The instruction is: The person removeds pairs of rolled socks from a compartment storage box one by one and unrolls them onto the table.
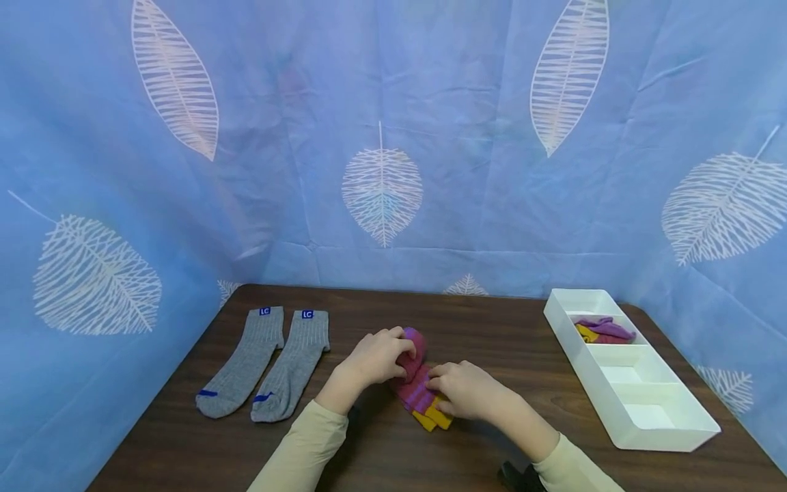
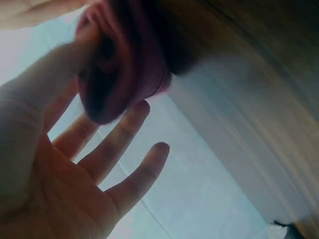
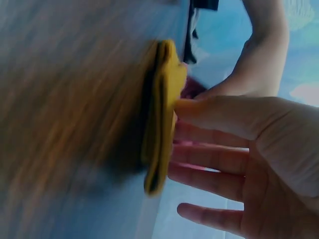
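Observation:
A pair of stacked, partly folded socks (image 1: pixel 415 387), dark pink with purple stripes and yellow ends, lies mid-table between the two hands. At the far end, my left hand (image 1: pixel 379 357) pinches the folded-over pink part; the left wrist view shows its thumb inside the pink fold (image 2: pixel 144 64) and fingers outside. My right hand (image 1: pixel 469 391) rests on the near part, its thumb touching the yellow end (image 3: pixel 162 117) and its other fingers stretched fairly straight over the striped part. The layered yellow edges stand slightly above the wood.
Two grey socks (image 1: pixel 244 365) (image 1: pixel 294 369) with blue labels lie side by side at the left. On the right is a white divided box (image 1: pixel 660 441), with a folded purple, pink and yellow sock bundle (image 1: pixel 605 331) in one compartment. A leaf-patterned blue cloth (image 1: pixel 479 205) hangs behind the table.

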A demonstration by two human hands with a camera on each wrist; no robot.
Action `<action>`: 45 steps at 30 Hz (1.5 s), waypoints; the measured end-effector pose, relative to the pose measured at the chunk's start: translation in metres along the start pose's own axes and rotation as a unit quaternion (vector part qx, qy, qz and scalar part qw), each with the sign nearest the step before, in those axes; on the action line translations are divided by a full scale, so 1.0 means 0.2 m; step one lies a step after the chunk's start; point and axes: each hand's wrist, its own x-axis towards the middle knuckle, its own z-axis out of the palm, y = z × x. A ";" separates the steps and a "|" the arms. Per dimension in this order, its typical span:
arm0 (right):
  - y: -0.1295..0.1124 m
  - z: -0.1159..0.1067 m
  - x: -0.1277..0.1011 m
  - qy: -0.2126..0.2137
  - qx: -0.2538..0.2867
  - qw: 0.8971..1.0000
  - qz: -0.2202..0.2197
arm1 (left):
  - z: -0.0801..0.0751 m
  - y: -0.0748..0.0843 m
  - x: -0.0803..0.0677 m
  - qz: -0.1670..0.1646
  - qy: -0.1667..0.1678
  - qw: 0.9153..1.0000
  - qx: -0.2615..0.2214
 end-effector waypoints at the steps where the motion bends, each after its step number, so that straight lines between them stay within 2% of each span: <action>1: -0.01 -0.01 0.00 0.000 -0.002 1.000 -0.009 | 0.00 -0.01 0.00 0.001 0.002 1.000 0.003; 6: -0.06 -0.01 0.00 0.005 -0.002 0.999 -0.054 | -0.01 -0.03 0.01 0.000 0.012 1.000 -0.002; 10: -0.09 -0.01 0.02 -0.001 0.019 0.998 -0.064 | -0.01 -0.04 0.01 -0.016 0.025 1.000 -0.004; 13: -0.10 0.01 0.03 -0.010 0.040 0.997 -0.062 | -0.01 -0.05 0.02 -0.039 0.024 0.999 -0.001; 17: -0.11 0.02 0.03 -0.011 0.063 0.996 -0.061 | -0.02 -0.05 0.02 -0.088 0.003 0.996 0.006; 20: -0.12 0.03 0.02 -0.009 0.073 0.996 -0.057 | 0.00 -0.03 0.02 -0.108 -0.011 0.994 0.007; 25: -0.14 0.04 0.01 0.001 0.059 0.996 -0.063 | 0.02 -0.03 0.04 -0.103 -0.010 0.995 0.012; 31: -0.15 0.04 0.03 0.010 0.035 0.997 -0.073 | 0.03 -0.05 0.09 -0.096 0.001 0.994 0.050; 40: -0.16 0.03 0.04 -0.010 0.040 0.997 -0.067 | -0.02 -0.11 0.15 -0.099 -0.017 0.987 0.125; 45: -0.16 0.03 0.03 -0.013 0.045 0.997 -0.064 | -0.04 -0.17 0.18 -0.102 -0.025 0.986 0.132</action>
